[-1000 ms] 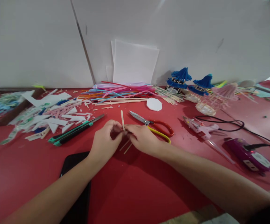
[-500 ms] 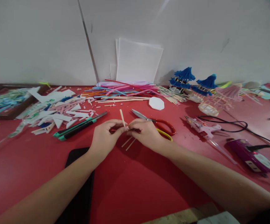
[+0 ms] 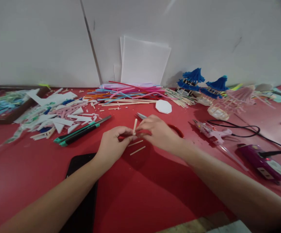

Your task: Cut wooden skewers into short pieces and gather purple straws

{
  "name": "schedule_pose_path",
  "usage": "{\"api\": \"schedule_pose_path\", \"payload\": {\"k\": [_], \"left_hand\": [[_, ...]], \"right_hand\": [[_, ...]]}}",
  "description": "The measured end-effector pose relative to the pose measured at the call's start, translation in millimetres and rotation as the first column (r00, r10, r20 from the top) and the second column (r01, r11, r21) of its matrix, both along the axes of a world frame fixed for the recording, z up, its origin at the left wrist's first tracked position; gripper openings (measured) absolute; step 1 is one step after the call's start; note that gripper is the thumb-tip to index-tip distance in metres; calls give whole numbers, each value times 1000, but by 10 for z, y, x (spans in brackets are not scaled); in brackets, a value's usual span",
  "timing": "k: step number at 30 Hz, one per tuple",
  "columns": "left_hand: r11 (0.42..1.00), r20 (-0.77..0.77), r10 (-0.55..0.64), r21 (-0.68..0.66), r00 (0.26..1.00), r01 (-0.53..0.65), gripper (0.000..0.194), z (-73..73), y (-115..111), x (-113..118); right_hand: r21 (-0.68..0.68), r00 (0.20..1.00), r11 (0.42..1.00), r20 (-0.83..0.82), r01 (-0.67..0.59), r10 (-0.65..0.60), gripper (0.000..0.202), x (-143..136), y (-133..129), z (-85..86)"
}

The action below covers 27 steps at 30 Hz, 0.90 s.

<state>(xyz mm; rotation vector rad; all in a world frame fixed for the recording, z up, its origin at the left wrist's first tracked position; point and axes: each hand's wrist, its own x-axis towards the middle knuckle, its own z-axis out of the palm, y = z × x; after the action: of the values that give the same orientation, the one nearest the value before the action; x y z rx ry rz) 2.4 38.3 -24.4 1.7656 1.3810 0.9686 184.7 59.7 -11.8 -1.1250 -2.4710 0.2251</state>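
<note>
Pinched in my left hand (image 3: 113, 142) is a small piece of pale wooden sticks (image 3: 135, 127), with one short stick pointing up. My right hand (image 3: 159, 134) meets it from the other side, its thumb and forefinger closed at the base of that upright stick. Two more thin sticks (image 3: 137, 150) show below the fingers; I cannot tell whether they are joined to the held piece. Behind my right hand lie scissors (image 3: 175, 130) with red handles, partly covered. A green and black utility knife (image 3: 79, 133) rests left of my left hand.
Paper scraps (image 3: 60, 119) and a brown frame (image 3: 30, 108) lie left. Coloured pipe cleaners (image 3: 130, 92) and a white octagon (image 3: 164, 106) are behind. Small blue-roofed models (image 3: 191, 81), a glue gun (image 3: 213, 132) and a purple power strip (image 3: 264, 161) stand right. A black phone-like slab (image 3: 79, 194) lies under my left forearm.
The upright stick has moved slightly right and the lower sticks now slant more sideways. My right hand has shifted a little right and up, covering more of the scissors.
</note>
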Motion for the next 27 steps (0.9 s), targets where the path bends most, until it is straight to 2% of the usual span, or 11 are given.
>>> {"api": "schedule_pose_path", "payload": {"k": [2,4,6,8,11,15,19,23,27], "left_hand": [[1000,-4,-14,-8,1000,14,9,-2,-4,3],[998,17,-28,-51,999,29,11,-10,-6,-1],[993,61,-38,-109,997,45,12,-23,-6,-6],[986,110,-42,-155,993,59,14,-34,-4,-8],[977,180,-39,-201,983,76,15,-39,1,-2],[970,197,-53,-221,979,97,14,-33,0,9],[975,179,-68,-195,981,103,13,-41,-16,12],[972,186,-61,-211,981,100,13,-59,-18,12],[961,181,-56,-256,982,102,13,-62,4,12]], "right_hand": [[-45,980,988,145,147,-139,13,199,6,158],[-117,919,960,339,253,-201,12,417,-20,268],[-155,848,924,470,350,-243,13,593,-73,305],[-191,809,891,528,411,-260,9,683,-134,277],[-200,820,881,496,429,-286,3,671,-180,169],[-114,805,877,466,467,-368,16,578,-116,-1],[-57,798,861,411,505,-441,24,600,-32,-107],[2,855,887,264,462,-446,22,747,-42,-89],[74,915,929,158,364,-371,38,916,-87,10]]}}
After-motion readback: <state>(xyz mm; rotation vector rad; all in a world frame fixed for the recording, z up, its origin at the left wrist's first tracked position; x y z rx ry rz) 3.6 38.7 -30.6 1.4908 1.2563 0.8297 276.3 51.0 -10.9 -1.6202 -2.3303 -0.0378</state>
